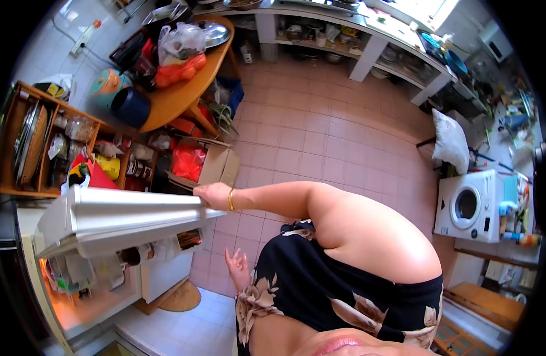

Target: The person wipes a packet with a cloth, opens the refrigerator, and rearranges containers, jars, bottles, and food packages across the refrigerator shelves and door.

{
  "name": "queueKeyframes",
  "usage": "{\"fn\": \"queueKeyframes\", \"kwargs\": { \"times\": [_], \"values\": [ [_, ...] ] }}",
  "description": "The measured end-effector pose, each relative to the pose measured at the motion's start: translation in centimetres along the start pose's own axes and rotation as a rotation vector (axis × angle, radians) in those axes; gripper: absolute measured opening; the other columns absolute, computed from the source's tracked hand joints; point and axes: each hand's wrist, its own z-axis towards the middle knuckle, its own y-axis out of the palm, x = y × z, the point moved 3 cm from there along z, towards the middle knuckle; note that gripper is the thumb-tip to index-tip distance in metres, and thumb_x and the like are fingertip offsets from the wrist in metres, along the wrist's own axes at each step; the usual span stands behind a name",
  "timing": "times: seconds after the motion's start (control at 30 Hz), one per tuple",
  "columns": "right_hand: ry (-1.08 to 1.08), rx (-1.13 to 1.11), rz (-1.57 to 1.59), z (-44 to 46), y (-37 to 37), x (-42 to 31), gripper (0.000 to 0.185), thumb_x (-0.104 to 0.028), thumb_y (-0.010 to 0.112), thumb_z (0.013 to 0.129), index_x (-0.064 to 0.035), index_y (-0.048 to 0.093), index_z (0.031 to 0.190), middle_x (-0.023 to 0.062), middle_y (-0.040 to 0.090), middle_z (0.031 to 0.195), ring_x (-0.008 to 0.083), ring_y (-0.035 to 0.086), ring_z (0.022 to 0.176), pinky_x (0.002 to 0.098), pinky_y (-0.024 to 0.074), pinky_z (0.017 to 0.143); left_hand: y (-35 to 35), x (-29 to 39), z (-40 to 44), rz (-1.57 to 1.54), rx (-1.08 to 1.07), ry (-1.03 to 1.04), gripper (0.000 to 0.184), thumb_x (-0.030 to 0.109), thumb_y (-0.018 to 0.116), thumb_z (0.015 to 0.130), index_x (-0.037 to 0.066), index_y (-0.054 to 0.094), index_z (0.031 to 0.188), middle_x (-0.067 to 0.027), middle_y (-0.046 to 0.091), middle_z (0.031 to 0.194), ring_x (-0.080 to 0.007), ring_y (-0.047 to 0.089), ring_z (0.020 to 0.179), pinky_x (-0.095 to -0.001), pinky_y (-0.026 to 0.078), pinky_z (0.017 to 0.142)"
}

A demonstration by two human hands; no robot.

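My right hand [215,196], with a gold bangle at the wrist, is closed on the outer edge of a white refrigerator door [136,215]. The door stands open. Jars and bottles [139,254] sit in its inner racks. My left hand [238,270] is raised near my body, fingers apart and holding nothing, a little away from the door. Behind the door, the lit refrigerator interior [95,311] shows packages and containers, partly hidden by the door.
A cardboard box [219,165] with a red bag stands just beyond the door. Past it are a wooden shelf unit [95,133] and a table [190,98] with bags. A washing machine [469,206] stands right. Pink tiles [308,124] cover the floor.
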Motion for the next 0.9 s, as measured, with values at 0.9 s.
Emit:
{"fn": "queueKeyframes", "kwargs": {
  "times": [0.9],
  "values": [
    [0.049,-0.072,-0.343,6.6,-6.5,16.9,0.04,-0.008,0.059,0.091,-0.009,0.06,0.131,0.0215,0.066,0.119,0.0388,0.065,0.107,0.0434,0.053,0.087,1.9,3.8,8.8,0.139,0.087,0.109,0.02,0.023,0.072,0.091,0.004,0.068,0.097,-0.0116,0.069,0.08,-0.0294,0.066,0.069,-0.0381,0.053,0.066]
  ]
}}
